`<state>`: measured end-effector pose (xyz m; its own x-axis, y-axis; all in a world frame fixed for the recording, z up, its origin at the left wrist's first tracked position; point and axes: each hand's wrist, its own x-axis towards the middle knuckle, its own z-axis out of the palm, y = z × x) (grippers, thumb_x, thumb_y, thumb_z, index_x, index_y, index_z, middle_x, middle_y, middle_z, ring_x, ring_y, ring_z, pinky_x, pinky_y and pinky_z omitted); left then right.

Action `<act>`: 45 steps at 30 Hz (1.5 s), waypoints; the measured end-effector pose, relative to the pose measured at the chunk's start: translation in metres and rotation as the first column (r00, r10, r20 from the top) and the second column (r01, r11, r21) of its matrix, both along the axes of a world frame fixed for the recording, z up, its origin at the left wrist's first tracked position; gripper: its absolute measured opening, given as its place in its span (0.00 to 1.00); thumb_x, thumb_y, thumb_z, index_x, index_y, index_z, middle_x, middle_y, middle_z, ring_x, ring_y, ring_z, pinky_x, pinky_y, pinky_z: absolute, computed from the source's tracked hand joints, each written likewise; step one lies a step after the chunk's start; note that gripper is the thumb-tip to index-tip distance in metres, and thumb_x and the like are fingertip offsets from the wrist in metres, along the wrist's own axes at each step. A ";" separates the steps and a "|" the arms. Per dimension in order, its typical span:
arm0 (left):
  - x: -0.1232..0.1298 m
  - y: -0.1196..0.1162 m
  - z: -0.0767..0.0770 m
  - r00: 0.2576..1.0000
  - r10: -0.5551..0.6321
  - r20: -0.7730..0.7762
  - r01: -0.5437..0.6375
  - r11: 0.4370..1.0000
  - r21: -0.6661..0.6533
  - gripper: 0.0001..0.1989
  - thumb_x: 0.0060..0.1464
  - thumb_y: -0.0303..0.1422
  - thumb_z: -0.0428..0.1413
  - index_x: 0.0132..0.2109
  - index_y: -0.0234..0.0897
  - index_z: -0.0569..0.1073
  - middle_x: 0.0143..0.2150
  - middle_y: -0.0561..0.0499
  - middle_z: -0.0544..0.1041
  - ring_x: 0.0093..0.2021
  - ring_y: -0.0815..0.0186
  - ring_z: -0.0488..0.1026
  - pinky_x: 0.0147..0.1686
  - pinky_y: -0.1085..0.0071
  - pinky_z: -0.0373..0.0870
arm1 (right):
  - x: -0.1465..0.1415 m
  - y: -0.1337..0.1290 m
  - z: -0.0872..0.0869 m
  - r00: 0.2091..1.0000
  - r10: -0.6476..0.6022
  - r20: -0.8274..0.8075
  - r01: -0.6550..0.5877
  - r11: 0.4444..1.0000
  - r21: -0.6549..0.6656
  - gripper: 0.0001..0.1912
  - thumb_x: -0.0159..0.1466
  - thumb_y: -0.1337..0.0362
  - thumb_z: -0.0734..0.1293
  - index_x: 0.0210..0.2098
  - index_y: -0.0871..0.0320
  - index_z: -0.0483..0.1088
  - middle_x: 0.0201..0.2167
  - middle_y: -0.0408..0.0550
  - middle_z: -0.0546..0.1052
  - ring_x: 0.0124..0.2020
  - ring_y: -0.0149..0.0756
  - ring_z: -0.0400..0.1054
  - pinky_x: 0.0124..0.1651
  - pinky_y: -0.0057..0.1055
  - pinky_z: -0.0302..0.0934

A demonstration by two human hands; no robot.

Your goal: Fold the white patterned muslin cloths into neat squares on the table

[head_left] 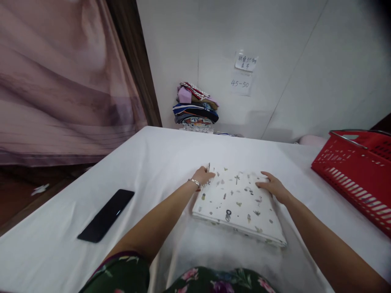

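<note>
A folded white cloth (238,203) with small grey, green and tan printed motifs lies flat on the white-covered table, its layered edge toward me. At its far left corner my left hand (204,176), with a silver bracelet at the wrist, grips the edge, thumb on top and the other fingers partly hidden. My right hand (273,187) holds the far right edge, its thumb resting on the printed side. The index finger stretches along the edge, and the remaining fingers are hidden.
Left of my arm lies a black phone (106,215). A red plastic basket (354,171) stands at the right. Behind the white table (165,150) rises a stack of folded fabrics (197,108) against the wall. Handwritten papers (242,83) hang there; a pink curtain (61,81) hangs left.
</note>
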<state>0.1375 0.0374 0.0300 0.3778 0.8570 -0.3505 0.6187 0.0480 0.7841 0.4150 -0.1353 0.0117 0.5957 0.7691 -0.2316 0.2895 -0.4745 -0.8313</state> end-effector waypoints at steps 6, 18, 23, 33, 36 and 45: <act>-0.004 0.005 -0.006 0.977 0.116 0.180 -0.095 0.988 -0.122 0.29 0.39 0.41 0.62 0.48 0.32 0.65 0.38 0.44 0.76 0.31 0.64 0.73 0.28 0.72 0.67 | 0.013 0.026 0.009 1.000 -0.011 -0.001 0.012 0.996 0.093 0.39 0.43 0.61 0.73 0.54 0.58 0.63 0.42 0.53 0.73 0.37 0.42 0.70 0.38 0.33 0.66; -0.036 0.046 -0.026 0.769 0.451 0.453 -0.279 0.874 -0.398 0.26 0.50 0.42 0.55 0.50 0.28 0.64 0.40 0.39 0.75 0.35 0.63 0.75 0.33 0.70 0.71 | -0.090 0.182 0.036 0.837 0.230 0.496 -0.393 0.884 0.252 0.22 0.53 0.62 0.63 0.47 0.61 0.68 0.47 0.54 0.71 0.46 0.42 0.64 0.49 0.37 0.57; -0.045 0.048 -0.041 0.701 0.482 0.526 -0.242 0.854 -0.461 0.25 0.52 0.32 0.55 0.55 0.29 0.59 0.36 0.41 0.76 0.32 0.65 0.75 0.34 0.69 0.72 | -0.166 0.158 0.013 0.851 0.409 0.330 -0.496 0.833 0.246 0.11 0.55 0.58 0.61 0.30 0.58 0.71 0.29 0.45 0.75 0.32 0.35 0.67 0.39 0.31 0.59; -0.040 0.046 -0.055 0.695 0.430 0.576 -0.302 0.902 -0.309 0.25 0.51 0.27 0.54 0.57 0.34 0.60 0.45 0.43 0.74 0.35 0.67 0.74 0.32 0.73 0.72 | -0.195 0.162 0.005 0.742 0.429 0.515 -0.513 0.858 0.023 0.14 0.53 0.59 0.65 0.38 0.56 0.70 0.28 0.44 0.72 0.28 0.33 0.64 0.31 0.28 0.55; -0.040 0.047 -0.055 0.723 0.405 0.560 -0.295 0.914 -0.279 0.25 0.52 0.27 0.52 0.57 0.33 0.60 0.45 0.42 0.74 0.36 0.67 0.74 0.31 0.74 0.72 | -0.189 0.164 0.001 0.830 0.449 0.332 -0.506 0.856 0.108 0.12 0.53 0.62 0.62 0.36 0.57 0.70 0.27 0.43 0.74 0.28 0.33 0.65 0.32 0.28 0.58; -0.043 0.055 -0.053 0.829 0.281 0.483 -0.264 0.959 -0.105 0.32 0.49 0.32 0.53 0.61 0.35 0.55 0.56 0.40 0.66 0.35 0.65 0.74 0.31 0.71 0.71 | -0.184 0.161 0.004 0.892 0.450 -0.039 -0.423 0.864 0.273 0.12 0.49 0.61 0.65 0.32 0.60 0.70 0.27 0.45 0.75 0.27 0.33 0.66 0.31 0.28 0.60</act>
<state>0.0944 0.0927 -0.0227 0.2602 0.9420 -0.2122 0.1135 0.1884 0.9755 0.2313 0.0256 0.0156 0.1699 0.9848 -0.0354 0.3294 -0.0906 -0.9398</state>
